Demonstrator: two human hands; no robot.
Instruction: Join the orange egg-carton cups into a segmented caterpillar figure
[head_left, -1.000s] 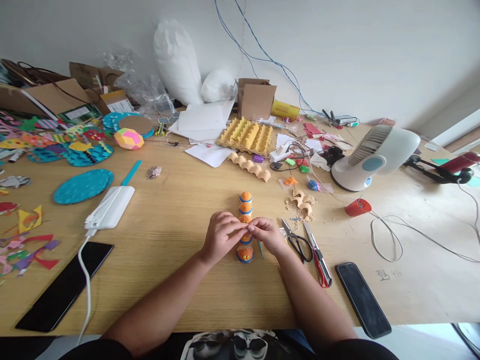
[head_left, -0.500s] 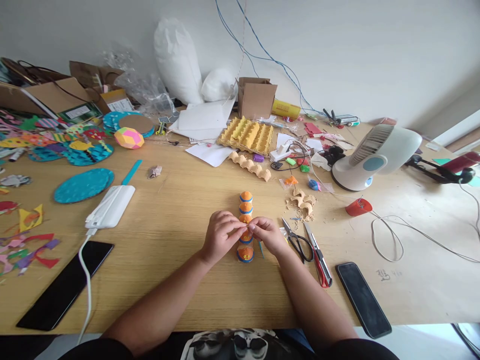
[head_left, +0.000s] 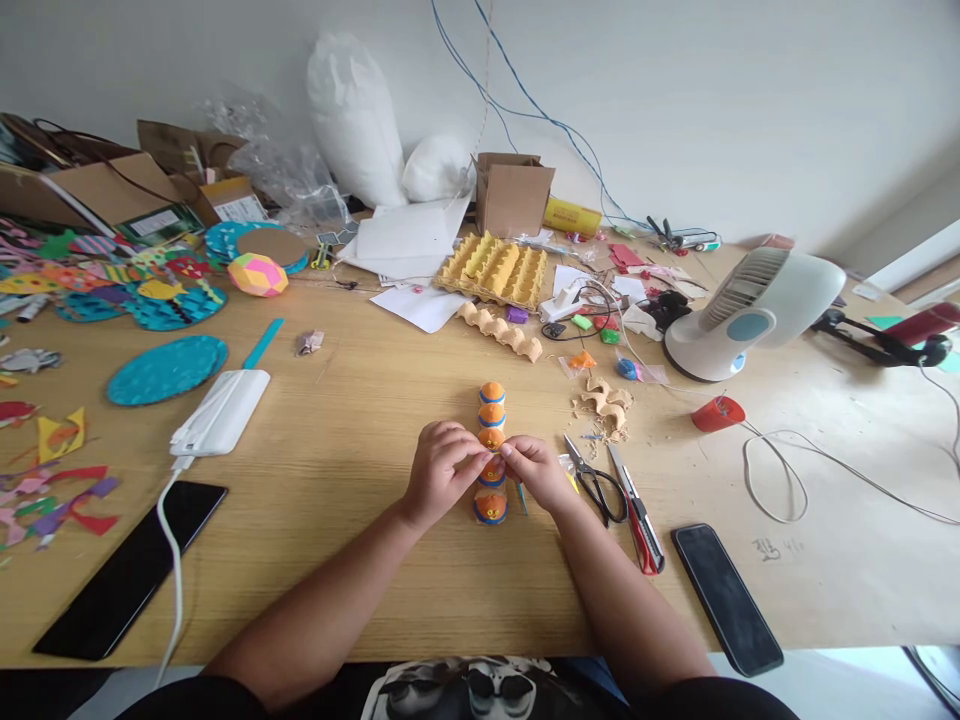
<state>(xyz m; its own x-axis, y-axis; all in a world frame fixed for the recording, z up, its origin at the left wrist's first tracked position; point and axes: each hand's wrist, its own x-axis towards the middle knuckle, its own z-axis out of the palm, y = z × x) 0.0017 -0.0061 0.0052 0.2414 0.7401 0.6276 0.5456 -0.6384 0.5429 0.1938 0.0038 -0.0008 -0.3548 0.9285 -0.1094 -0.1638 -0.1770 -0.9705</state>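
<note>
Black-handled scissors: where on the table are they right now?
In the head view, the black-handled scissors lie on the table just to the right of the right hand, between it and the red utility knife.

In front of me, an egg-carton strip (head_left: 491, 437) painted in orange and blue lies on the wooden table, its row of five orange domes facing up and running straight away from me. Each dome I can see clearly has a blue band around its lower edge, with paler card showing between the humps, and the nearer domes carry small yellow ring-like marks. My fingers (head_left: 472, 463) cover part of it around the third and fourth domes; whether they touch it, I can't tell.
</note>
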